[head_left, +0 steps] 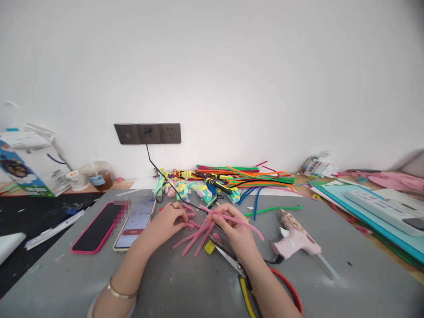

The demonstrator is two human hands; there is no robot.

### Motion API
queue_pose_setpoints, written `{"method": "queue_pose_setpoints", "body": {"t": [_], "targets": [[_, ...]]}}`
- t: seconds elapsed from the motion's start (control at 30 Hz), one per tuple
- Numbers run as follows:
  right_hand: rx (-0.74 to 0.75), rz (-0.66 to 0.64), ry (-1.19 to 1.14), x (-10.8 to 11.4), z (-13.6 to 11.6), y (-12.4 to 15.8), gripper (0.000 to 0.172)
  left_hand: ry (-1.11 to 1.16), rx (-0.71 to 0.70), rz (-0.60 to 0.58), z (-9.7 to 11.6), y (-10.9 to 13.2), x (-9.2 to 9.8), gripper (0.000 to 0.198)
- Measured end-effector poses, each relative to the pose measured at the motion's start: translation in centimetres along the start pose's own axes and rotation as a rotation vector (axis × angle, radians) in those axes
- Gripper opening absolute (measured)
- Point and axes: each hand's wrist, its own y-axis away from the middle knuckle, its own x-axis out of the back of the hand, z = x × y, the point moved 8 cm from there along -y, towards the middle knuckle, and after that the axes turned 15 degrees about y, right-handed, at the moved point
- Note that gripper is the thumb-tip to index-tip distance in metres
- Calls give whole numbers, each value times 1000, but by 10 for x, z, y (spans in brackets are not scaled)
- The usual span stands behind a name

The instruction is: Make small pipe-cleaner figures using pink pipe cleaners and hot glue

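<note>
A: Right hand [236,229]?
B: Fingers closed in a pinch on pink pipe cleaners [198,238]; several fan out toward the near left, above the middle of the grey table [185,287]. One longer, curved length lies across the hand.
A: Left hand [169,221]?
B: Fingers bent, tips at short pink pieces [190,216]. Cannot tell if they grip any.
A: Close by?
B: Scissors [228,258], partly hidden under the right hand and forearm, blades apart; a yellow scrap [209,247] beside their tips. Pink glue gun [294,243] on its side, to the right.
A: Left side and back?
B: Two phones [99,229] side by side, left of the left hand. Coloured pipe cleaners [265,180] heaped by the wall.
</note>
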Motion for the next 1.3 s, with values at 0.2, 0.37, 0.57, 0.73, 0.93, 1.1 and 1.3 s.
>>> {"method": "queue_pose_setpoints", "body": {"t": [0.2,0.37,0.57,0.73,0.93,1.1,1.3], "targets": [[91,49,-9,4,-4,-3,24,225,-1,26,18,1,5,16],[187,-16,-20,-3,-11,-3,19,529,-17,54,32,1,-14,17],[162,-54,-12,-8,-10,-1,22,694,-3,139,35,0,-19,15],[176,-41,-38,-8,-12,1,24,749,2,166,34,2,-15,19],[182,-64,-24,-8,-9,2,25,771,-9,189,33,1,-15,20],[191,-98,-18,-11,-13,3,21,797,-13,189,35,0,-15,17],[123,-178,-134,-13,-14,6,20,910,-15,148,34,1,-13,18]]}}
